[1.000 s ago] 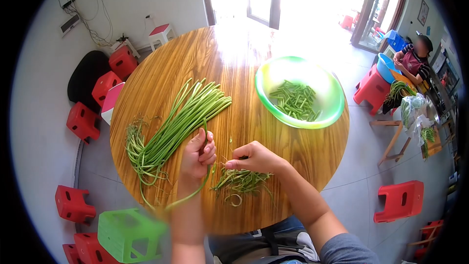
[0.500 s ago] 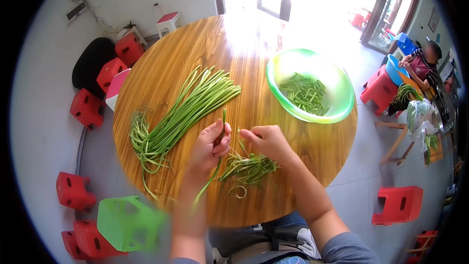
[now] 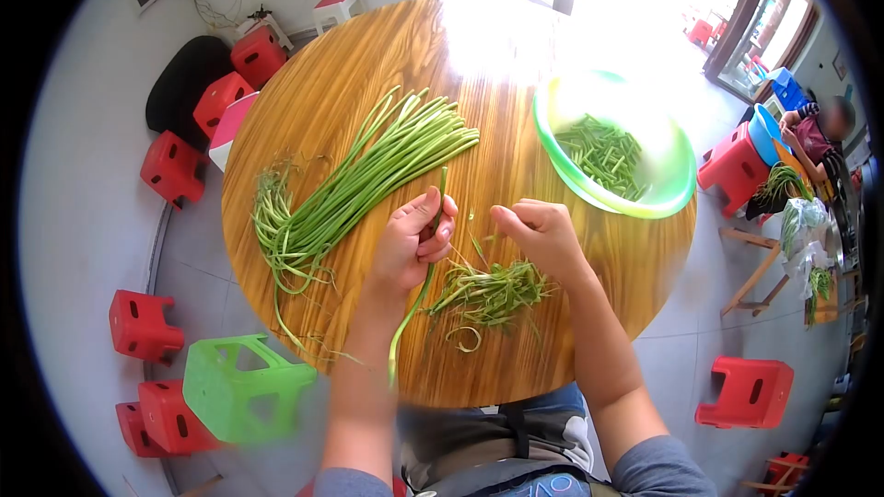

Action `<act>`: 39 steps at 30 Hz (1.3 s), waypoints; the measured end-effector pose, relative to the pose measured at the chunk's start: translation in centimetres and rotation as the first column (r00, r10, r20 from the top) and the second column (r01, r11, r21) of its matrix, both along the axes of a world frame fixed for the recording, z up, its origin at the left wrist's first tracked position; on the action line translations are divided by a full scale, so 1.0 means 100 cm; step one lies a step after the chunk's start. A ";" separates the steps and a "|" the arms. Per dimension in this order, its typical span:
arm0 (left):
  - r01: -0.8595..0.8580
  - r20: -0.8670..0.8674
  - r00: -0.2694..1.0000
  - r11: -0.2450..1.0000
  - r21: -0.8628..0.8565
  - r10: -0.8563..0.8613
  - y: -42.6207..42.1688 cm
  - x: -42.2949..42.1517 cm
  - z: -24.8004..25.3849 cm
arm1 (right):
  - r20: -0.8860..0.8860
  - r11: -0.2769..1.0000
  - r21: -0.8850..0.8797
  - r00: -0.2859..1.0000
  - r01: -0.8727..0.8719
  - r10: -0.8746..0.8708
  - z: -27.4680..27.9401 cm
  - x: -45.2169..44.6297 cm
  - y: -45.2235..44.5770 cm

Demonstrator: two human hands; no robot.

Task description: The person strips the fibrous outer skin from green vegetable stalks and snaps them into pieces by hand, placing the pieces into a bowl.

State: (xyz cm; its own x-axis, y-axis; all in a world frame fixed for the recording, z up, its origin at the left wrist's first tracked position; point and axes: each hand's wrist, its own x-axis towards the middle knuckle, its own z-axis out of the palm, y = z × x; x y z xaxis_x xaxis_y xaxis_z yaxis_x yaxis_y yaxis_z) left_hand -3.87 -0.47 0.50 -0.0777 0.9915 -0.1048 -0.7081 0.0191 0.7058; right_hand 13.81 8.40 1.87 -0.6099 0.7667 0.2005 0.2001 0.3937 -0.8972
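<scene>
My left hand [image 3: 416, 237] is closed round one long green stem [image 3: 414, 313], whose tip sticks up above the thumb while the rest hangs down past my wrist. To its right, my right hand [image 3: 541, 232] has its fingers curled, and what they may hold is hidden. Below that hand lies a pile of green trimmings [image 3: 493, 294]. A bundle of long green stems [image 3: 368, 175] rests on the wooden table [image 3: 368, 46], left of my left hand. Short cut pieces [image 3: 603, 155] lie in a green and white bowl [image 3: 677, 202] at the right.
Red stools [image 3: 147, 327] and a green stool [image 3: 244, 391] stand left of the table, another red stool [image 3: 748, 393] at the right. A person [image 3: 818, 138] works beside a blue basin [image 3: 764, 135] at the far right. Glass doors are at the back.
The view has shifted, so the table sits higher and farther right. My right hand has moved away from the trimmings and lifted. The stem in my left hand now hangs straighter.
</scene>
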 end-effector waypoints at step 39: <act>-0.079 -0.420 0.908 0.982 -0.174 -0.001 0.002 0.016 0.009 | -0.027 0.953 -0.293 0.997 -0.076 0.071 -0.006 0.006 0.009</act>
State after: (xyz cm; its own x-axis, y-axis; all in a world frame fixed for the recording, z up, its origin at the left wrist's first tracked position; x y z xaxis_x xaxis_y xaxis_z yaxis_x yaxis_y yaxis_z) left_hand -2.24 -0.32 1.41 -0.1924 0.9532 -0.2331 -0.3535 0.1543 0.9226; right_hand 14.42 9.34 1.29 -0.6655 0.7462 -0.0161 0.1650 0.1260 -0.9782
